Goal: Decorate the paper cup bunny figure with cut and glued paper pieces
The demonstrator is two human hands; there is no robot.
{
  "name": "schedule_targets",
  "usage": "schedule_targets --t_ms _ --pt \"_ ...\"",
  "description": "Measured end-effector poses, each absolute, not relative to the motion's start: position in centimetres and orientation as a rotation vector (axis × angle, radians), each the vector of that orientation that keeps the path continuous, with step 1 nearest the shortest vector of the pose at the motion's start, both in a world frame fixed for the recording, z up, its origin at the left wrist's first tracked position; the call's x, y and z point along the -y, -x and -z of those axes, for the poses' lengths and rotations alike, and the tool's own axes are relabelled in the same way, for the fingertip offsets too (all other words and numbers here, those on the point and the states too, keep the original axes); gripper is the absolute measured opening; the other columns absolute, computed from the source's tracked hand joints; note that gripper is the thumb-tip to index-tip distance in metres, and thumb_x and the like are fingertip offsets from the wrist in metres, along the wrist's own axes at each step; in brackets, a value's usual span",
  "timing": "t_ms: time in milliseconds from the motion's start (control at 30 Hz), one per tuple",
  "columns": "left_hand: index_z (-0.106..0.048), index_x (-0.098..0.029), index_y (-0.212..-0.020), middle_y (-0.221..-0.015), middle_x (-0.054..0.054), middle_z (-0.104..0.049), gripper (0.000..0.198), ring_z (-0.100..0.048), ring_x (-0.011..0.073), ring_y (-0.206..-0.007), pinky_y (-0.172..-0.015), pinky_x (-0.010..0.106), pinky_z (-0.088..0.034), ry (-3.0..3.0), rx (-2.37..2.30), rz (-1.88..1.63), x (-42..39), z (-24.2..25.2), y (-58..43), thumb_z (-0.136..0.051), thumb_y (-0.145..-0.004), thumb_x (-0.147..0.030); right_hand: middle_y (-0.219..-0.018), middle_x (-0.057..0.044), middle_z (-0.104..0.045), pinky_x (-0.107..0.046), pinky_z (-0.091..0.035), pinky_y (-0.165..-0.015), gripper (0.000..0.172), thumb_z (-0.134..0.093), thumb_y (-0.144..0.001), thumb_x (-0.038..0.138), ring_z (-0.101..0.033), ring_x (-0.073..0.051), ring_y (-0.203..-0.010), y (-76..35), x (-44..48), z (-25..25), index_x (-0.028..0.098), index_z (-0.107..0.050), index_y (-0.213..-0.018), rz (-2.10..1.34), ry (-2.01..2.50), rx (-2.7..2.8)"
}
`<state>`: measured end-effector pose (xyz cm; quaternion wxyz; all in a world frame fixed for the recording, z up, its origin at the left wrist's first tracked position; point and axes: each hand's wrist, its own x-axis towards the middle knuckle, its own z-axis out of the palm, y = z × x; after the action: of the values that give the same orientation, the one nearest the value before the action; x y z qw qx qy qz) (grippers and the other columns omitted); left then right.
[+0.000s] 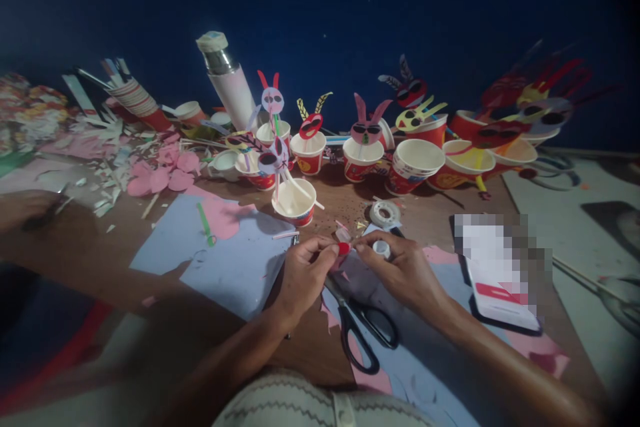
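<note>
Between thumb and fingers, my left hand [309, 271] pinches a small red piece [344, 249], which looks like paper. Just to its right, my right hand [400, 267] has its thumb and fingertips pressed together close to the red piece; what they hold is too small to make out. Black-handled scissors [360, 327] lie below the hands on blue paper [415, 353]. A roll of clear tape [385, 213] sits beyond my right hand, and a small white ring [381, 249] shows beside its fingers.
Paper cups [295, 203] with paper rabbit-like faces on sticks stand along the back. A flask [233, 90] leans behind them. Pink cutouts [163, 173] and scraps lie left. A phone [500, 280] rests at right. Another person's hand [30, 210] is at far left.
</note>
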<state>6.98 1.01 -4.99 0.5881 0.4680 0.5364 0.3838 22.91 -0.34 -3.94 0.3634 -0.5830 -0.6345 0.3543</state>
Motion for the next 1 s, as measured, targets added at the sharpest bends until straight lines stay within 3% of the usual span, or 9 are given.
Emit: schedule_targets --t_ms 300,500,667,800,1000 --pt "-0.065 -0.014 -0.072 -0.049 -0.005 -0.045 0.018 -0.029 0.0033 -0.039 -0.04 0.017 -0.026 -1.095 -1.186 -0.881 -0.8 5.3 -7.1 -0.056 -0.074 -0.03 -0.076 0.0 -0.068 -0.023 -0.043 -0.064 0.017 -0.051 -0.082 0.024 -0.06 -0.016 -0.07 -22.3 0.5 3.3 0.017 -0.065 -0.078 -1.012 1.482 1.64" --pt "-0.069 -0.014 -0.089 -0.043 -0.006 -0.041 0.023 -0.03 0.0043 -0.038 -0.039 0.017 -0.026 -1.065 -1.152 -0.839 -0.7 5.4 -7.1 -0.056 -0.074 -0.025 -0.068 0.002 -0.065 -0.021 -0.041 -0.059 0.015 -0.05 -0.082 0.023 -0.057 -0.014 -0.063 -22.5 0.5 3.3 0.017 -0.063 -0.077 -1.025 1.506 1.706" --pt "-0.069 -0.015 -0.085 -0.05 -0.004 -0.047 0.02 -0.029 0.0024 -0.038 -0.037 0.016 -0.022 -1.067 -1.16 -0.824 -0.8 5.6 -7.0 -0.057 -0.074 -0.026 -0.068 0.002 -0.063 -0.022 -0.039 -0.052 0.014 -0.051 -0.082 0.029 -0.055 -0.012 -0.055 -22.7 0.3 3.7 0.019 -0.06 -0.087 -0.989 1.585 1.707" --pt "-0.067 -0.012 -0.078 -0.043 -0.008 -0.038 0.019 -0.024 0.0016 -0.035 -0.036 0.016 -0.02 -0.944 -1.178 -0.847 -1.0 5.6 -7.1 -0.059 -0.071 -0.028 -0.065 0.003 -0.059 -0.021 -0.038 -0.047 0.02 -0.053 -0.081 0.029 -0.052 -0.012 -0.051 -23.4 0.4 3.5 0.02 -0.054 -0.099 -0.846 1.595 1.533" --pt "-0.063 -0.011 -0.076 -0.042 -0.01 -0.033 0.022 -0.022 0.0011 -0.033 -0.034 0.015 -0.017 -0.79 -1.156 -0.851 -1.1 5.3 -7.2 -0.061 -0.068 -0.031 -0.091 -0.005 -0.061 -0.027 -0.045 -0.064 0.019 -0.046 -0.087 0.034 -0.058 -0.019 -0.082 -24.5 0.5 2.0 0.021 -0.059 -0.091 -0.759 1.366 1.677"
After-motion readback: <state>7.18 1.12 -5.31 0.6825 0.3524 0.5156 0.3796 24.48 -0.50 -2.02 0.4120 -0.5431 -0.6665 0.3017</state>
